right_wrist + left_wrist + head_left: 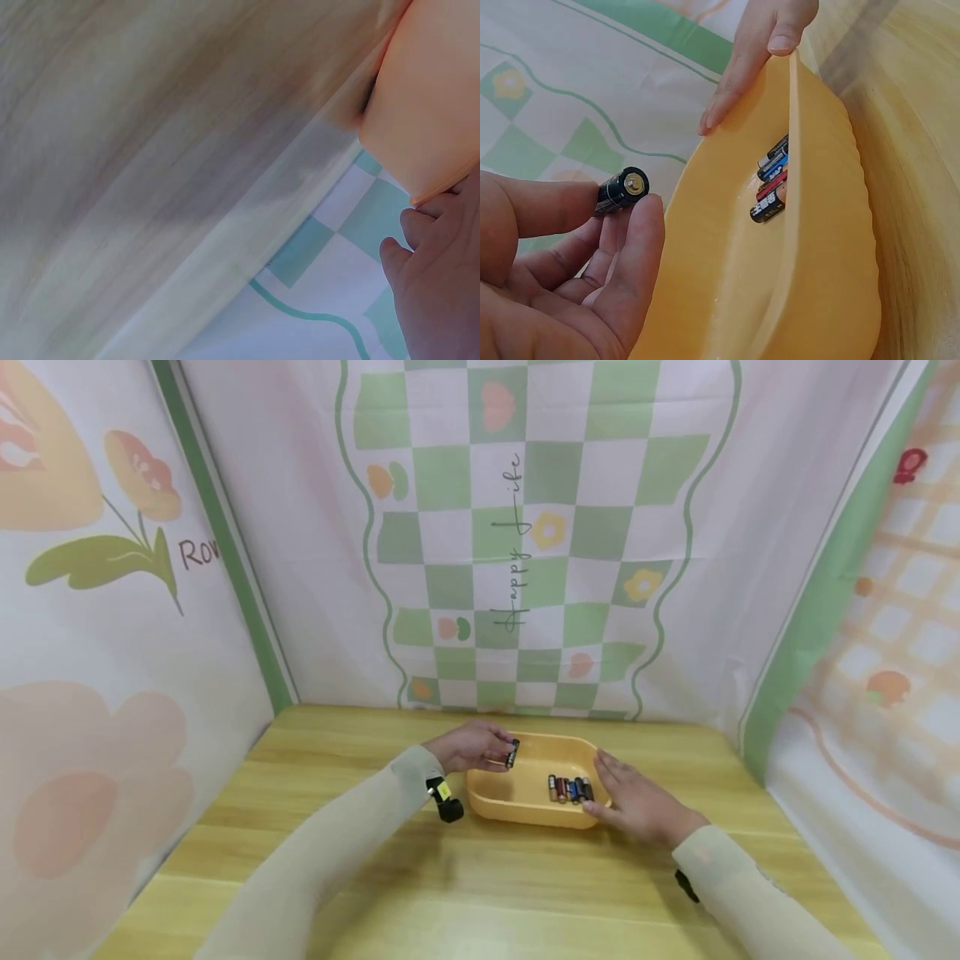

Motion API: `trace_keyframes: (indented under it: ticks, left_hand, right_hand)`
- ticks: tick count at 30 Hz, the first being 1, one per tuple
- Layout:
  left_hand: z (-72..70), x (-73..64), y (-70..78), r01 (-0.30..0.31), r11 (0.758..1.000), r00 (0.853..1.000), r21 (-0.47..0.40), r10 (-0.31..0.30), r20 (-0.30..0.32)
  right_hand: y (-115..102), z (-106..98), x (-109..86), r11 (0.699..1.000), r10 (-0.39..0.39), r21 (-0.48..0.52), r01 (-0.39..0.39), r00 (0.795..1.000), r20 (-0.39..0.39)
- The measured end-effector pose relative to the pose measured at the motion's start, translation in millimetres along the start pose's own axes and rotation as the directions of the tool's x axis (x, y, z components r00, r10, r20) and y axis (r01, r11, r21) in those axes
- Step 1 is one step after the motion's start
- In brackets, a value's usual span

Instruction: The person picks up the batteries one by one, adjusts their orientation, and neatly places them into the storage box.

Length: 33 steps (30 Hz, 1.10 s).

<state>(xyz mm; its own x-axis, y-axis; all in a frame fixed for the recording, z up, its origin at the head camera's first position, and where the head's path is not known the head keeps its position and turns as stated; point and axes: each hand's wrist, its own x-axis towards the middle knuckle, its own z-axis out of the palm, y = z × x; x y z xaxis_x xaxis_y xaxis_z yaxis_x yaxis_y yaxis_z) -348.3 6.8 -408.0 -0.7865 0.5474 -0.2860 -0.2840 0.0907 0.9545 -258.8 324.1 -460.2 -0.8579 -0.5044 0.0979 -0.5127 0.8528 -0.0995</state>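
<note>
Thumb and fingers of my left hand (472,747) pinch a small black battery (613,196), its metal end facing the left wrist camera. That hand hovers at the left end of a yellow plastic tray (536,812). Inside the tray, toward its right end, several batteries (570,790) lie side by side in black, red and blue. My right hand (645,802) holds the tray's right end, thumb over the front corner and fingers along the rim toward the back. In the right wrist view, only part of this hand shows beside the tray wall.
The tray stands on a light wooden table (480,885), near its back edge. Behind it hangs a green-and-white checked cloth (517,560). Printed cloth walls (135,693) close in both sides. A small black device (447,806) is strapped at the left wrist.
</note>
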Motion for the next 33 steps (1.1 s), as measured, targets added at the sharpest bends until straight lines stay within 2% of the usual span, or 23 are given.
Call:
trace_keyframes:
  ticks: [7, 15, 21, 27, 33]
  left_hand:
    - [4.8, 9.1, -6.3, 0.027, 1.0, 1.0, 0.013, -0.027, -0.007]
    - [4.2, 18.3, -14.9, 0.067, 0.998, 0.997, -0.005, -0.067, -0.026]
    - [4.5, 24.7, -18.4, 0.069, 0.998, 0.997, 0.0, -0.069, -0.022]
    - [11.5, 29.7, -19.8, 0.076, 0.996, 0.996, 0.051, -0.074, -0.043]
    - [22.0, 32.9, -18.4, 0.082, 0.995, 0.995, 0.064, -0.078, -0.055]
  right_hand:
    - [2.0, 3.0, 2.0, 1.0, -0.014, -0.014, 0.013, 1.0, -0.021]
    - [1.1, 2.4, 1.5, 1.0, 0.014, -0.007, -0.014, 1.0, 0.013]
    - [2.3, 2.8, 1.2, 1.0, 0.009, -0.012, -0.008, 1.0, 0.014]
    - [2.6, 2.7, 1.3, 1.0, -0.011, -0.015, 0.011, 1.0, -0.005]
    - [2.0, 1.6, 0.8, 1.0, -0.008, -0.008, 0.008, 1.0, -0.003]
